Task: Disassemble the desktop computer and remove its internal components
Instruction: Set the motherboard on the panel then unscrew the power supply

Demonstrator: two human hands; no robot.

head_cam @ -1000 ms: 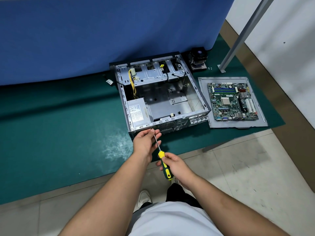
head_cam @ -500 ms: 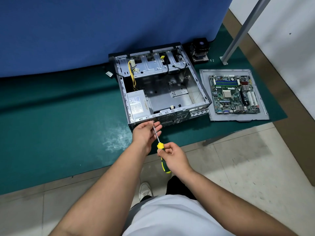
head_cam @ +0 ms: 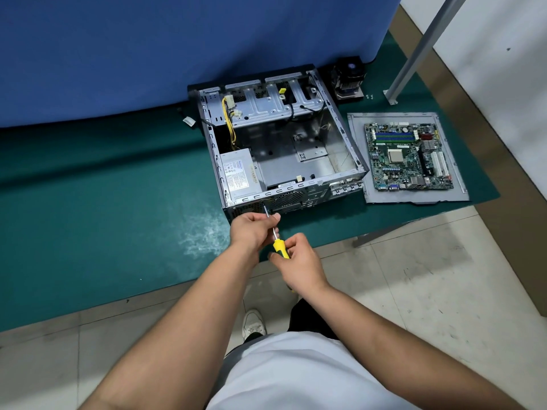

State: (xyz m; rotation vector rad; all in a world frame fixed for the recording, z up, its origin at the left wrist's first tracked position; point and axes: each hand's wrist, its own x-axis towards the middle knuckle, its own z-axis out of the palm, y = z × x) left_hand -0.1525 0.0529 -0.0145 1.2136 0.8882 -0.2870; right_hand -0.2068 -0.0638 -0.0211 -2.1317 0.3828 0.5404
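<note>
While both hands steady the yellow-handled screwdriver [head_cam: 276, 235], left hand [head_cam: 251, 229] pinching shaft, right hand [head_cam: 299, 261] gripping handle, its tip meets the open grey metal computer case [head_cam: 284, 161] rear, likely for the power-supply screw

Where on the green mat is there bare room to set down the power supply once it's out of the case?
The wide green mat left of the case, out to the blue curtain, lies bare. Right of the case it is crowded: the motherboard on its grey panel, the cooler behind.
</note>
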